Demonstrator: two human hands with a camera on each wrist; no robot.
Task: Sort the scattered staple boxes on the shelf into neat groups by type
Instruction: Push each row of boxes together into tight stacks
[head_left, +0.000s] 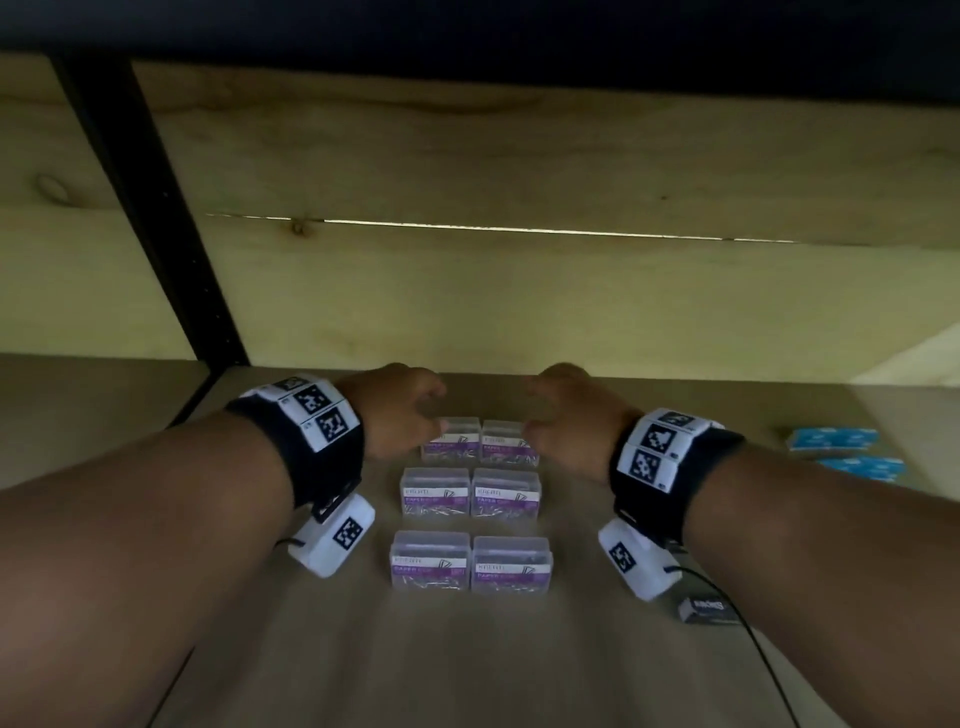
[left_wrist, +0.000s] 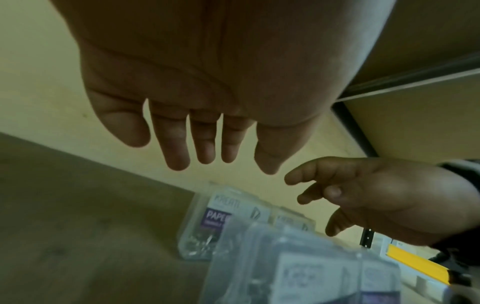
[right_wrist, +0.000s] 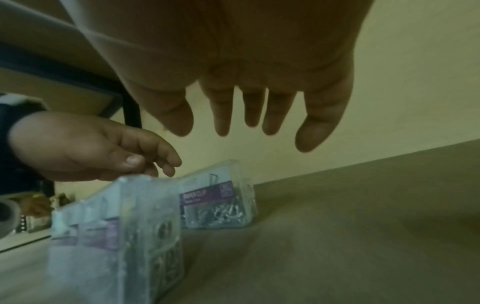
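Note:
Several clear plastic boxes with purple labels stand in two columns on the wooden shelf (head_left: 467, 665). The far pair (head_left: 479, 441) lies between my hands, a middle pair (head_left: 470, 492) and a near pair (head_left: 470, 564) sit behind it. My left hand (head_left: 400, 410) hovers at the left of the far pair, fingers relaxed and empty (left_wrist: 182, 144). My right hand (head_left: 566, 415) hovers at the right of that pair, fingers loosely spread and holding nothing (right_wrist: 246, 115). Neither hand clearly touches a box.
Blue boxes (head_left: 841, 452) lie at the far right of the shelf. A small dark box (head_left: 706, 609) sits near my right wrist. The wooden back wall (head_left: 519, 301) stands just beyond the hands, with a black upright post (head_left: 156, 218) at the left.

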